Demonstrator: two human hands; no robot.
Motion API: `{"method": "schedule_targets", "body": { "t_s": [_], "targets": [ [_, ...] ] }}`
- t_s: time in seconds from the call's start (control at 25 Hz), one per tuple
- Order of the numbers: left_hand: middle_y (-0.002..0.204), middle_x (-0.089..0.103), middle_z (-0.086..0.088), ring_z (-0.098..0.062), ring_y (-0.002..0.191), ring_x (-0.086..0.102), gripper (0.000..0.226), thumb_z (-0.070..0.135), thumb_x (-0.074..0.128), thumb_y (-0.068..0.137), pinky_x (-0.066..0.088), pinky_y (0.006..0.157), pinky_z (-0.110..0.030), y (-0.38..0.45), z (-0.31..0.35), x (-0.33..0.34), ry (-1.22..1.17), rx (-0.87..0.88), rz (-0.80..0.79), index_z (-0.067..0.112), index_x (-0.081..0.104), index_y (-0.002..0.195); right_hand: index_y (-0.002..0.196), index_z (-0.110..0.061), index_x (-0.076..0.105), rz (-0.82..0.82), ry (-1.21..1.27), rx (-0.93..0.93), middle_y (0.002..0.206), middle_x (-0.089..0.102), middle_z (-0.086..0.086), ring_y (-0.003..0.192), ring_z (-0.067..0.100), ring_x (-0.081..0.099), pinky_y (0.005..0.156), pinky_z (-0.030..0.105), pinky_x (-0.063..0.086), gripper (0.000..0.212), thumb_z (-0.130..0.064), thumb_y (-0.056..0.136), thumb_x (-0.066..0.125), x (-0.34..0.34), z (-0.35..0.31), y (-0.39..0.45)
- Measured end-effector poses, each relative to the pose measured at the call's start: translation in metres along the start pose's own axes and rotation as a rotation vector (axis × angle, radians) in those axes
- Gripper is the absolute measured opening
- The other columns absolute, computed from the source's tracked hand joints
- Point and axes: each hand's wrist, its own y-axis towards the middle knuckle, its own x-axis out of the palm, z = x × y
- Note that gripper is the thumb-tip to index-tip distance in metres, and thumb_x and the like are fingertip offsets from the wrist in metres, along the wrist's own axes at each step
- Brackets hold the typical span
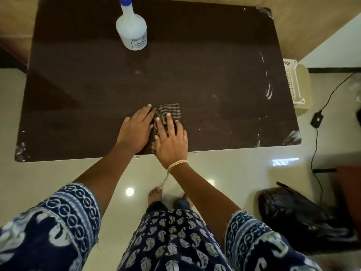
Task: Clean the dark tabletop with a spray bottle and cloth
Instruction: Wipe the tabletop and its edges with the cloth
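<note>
**Both hands flat on the cloth at the near edge of the table**

Your right hand [171, 138] lay palm down on a small striped cloth [168, 112], fingers straight and spread, pressing it against the dark tabletop [214, 75]. A pale thread band [176, 164] circled that wrist. Your left hand [136, 130] rested just beside the right one, also flat with fingers extended, its fingertips touching the left edge of the cloth. Neither hand curled around anything. The cloth was folded and partly covered by your right fingers, with its far end showing beyond them.

Both hands sat close to the table edge nearest you. Beyond your left hand, well apart and toward the far side of the table, a white spray bottle [131, 30] stood upright with a label on its front; its top was cut off by the picture's edge. To the right of your right hand, near the table's right side, pale curved streaks [268, 89] marked the surface, and whitish scuffs showed at the corners.

Past the table's right edge stood a white slatted basket [293, 81]. Nearer you on that side, a black cable [316, 153] ran across the glossy pale floor [58, 173] to a small black adapter, and a black bag [298, 218] lay on the floor. Below your arms, patterned blue-and-white sleeves and your bare feet were visible.
</note>
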Motion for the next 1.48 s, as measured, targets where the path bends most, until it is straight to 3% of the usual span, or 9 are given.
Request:
{"method": "schedule_targets", "body": {
  "t_s": [0.24, 0.36, 0.48, 0.6, 0.76, 1.04, 1.2, 1.32, 1.48],
  "targets": [
    [0.163, 0.017, -0.003, -0.02, 0.149, 0.02, 0.055, 0.028, 0.034, 0.104, 0.038, 0.102, -0.041, -0.003, 0.0, 0.008, 0.053, 0.0, -0.011, 0.016, 0.018, 0.156, 0.147, -0.035, 0.033, 0.055, -0.084, 0.365, 0.149, 0.037, 0.012, 0.128, 0.039, 0.037, 0.1, 0.055, 0.036, 0.059, -0.035, 0.09, 0.047, -0.019, 0.086, -0.003],
    [0.163, 0.016, -0.005, -0.022, 0.149, 0.02, 0.056, 0.026, 0.034, 0.104, 0.037, 0.105, -0.042, -0.003, 0.004, 0.009, 0.081, -0.009, -0.02, 0.016, 0.016, 0.156, 0.144, -0.022, 0.041, 0.095, -0.086, 0.487, 0.136, 0.041, 0.023, 0.114, 0.043, 0.042, 0.095, 0.053, 0.044, 0.063, -0.021, 0.084, 0.058, -0.046, 0.139, -0.004],
    [0.158, 0.027, -0.009, -0.027, 0.139, 0.035, 0.054, 0.022, 0.043, 0.102, 0.039, 0.103, -0.043, 0.005, 0.009, 0.0, 0.109, -0.005, -0.021, 0.014, 0.025, 0.152, 0.145, -0.019, 0.039, 0.139, 0.098, 0.645, 0.143, 0.032, 0.019, 0.127, 0.038, 0.035, 0.104, 0.045, 0.039, 0.063, -0.015, 0.085, 0.058, -0.064, 0.129, 0.019],
    [0.146, 0.041, -0.013, -0.03, 0.122, 0.046, 0.047, 0.02, 0.044, 0.1, 0.041, 0.095, -0.043, 0.019, 0.016, -0.007, 0.092, 0.012, 0.007, 0.013, 0.035, 0.146, 0.146, -0.023, 0.039, 0.174, 0.113, 0.435, 0.147, 0.03, 0.017, 0.127, 0.034, 0.034, 0.105, 0.041, 0.038, 0.066, -0.024, 0.084, 0.062, -0.057, 0.057, 0.042],
    [0.154, 0.031, -0.011, -0.029, 0.136, 0.036, 0.049, 0.023, 0.043, 0.101, 0.035, 0.105, -0.047, 0.032, 0.026, -0.004, 0.084, 0.051, 0.022, 0.013, 0.032, 0.148, 0.155, -0.019, 0.018, -0.059, -0.047, 0.121, 0.161, 0.014, 0.01, 0.139, 0.032, 0.028, 0.111, 0.043, 0.032, 0.073, -0.033, 0.093, 0.055, -0.02, 0.03, 0.044],
    [0.16, 0.024, -0.011, -0.027, 0.147, 0.024, 0.054, 0.031, 0.039, 0.103, 0.027, 0.114, -0.05, 0.053, 0.057, 0.003, 0.074, 0.031, -0.002, 0.013, 0.027, 0.152, 0.153, -0.019, 0.027, 0.071, -0.028, 0.529, 0.16, 0.019, 0.009, 0.144, 0.034, 0.021, 0.119, 0.046, 0.025, 0.083, -0.023, 0.083, 0.072, -0.067, 0.217, 0.032],
    [0.16, 0.024, -0.009, -0.026, 0.147, 0.023, 0.053, 0.032, 0.036, 0.103, 0.025, 0.115, -0.05, 0.075, 0.084, 0.001, 0.035, 0.017, 0.018, 0.013, 0.027, 0.152, 0.149, -0.014, 0.035, 0.152, 0.042, 0.605, 0.157, 0.026, 0.01, 0.143, 0.032, 0.025, 0.117, 0.045, 0.03, 0.082, -0.01, 0.079, 0.077, -0.084, 0.234, 0.04],
    [0.16, 0.024, -0.01, -0.026, 0.147, 0.021, 0.051, 0.03, 0.034, 0.104, 0.023, 0.116, -0.05, 0.099, 0.101, 0.001, -0.018, -0.028, 0.047, 0.011, 0.028, 0.151, 0.149, -0.015, 0.034, 0.199, 0.111, 0.352, 0.157, 0.026, 0.013, 0.144, 0.03, 0.025, 0.118, 0.038, 0.026, 0.08, -0.004, 0.08, 0.072, -0.074, 0.18, 0.083],
    [0.161, 0.02, -0.011, -0.026, 0.149, 0.017, 0.051, 0.026, 0.034, 0.103, 0.019, 0.116, -0.053, 0.127, 0.113, -0.001, -0.02, -0.069, 0.078, 0.009, 0.027, 0.151, 0.15, -0.02, 0.034, 0.002, 0.023, -0.021, 0.16, 0.02, 0.008, 0.146, 0.031, 0.02, 0.119, 0.043, 0.023, 0.066, -0.012, 0.09, 0.061, -0.051, 0.158, 0.13]
  ]
}}
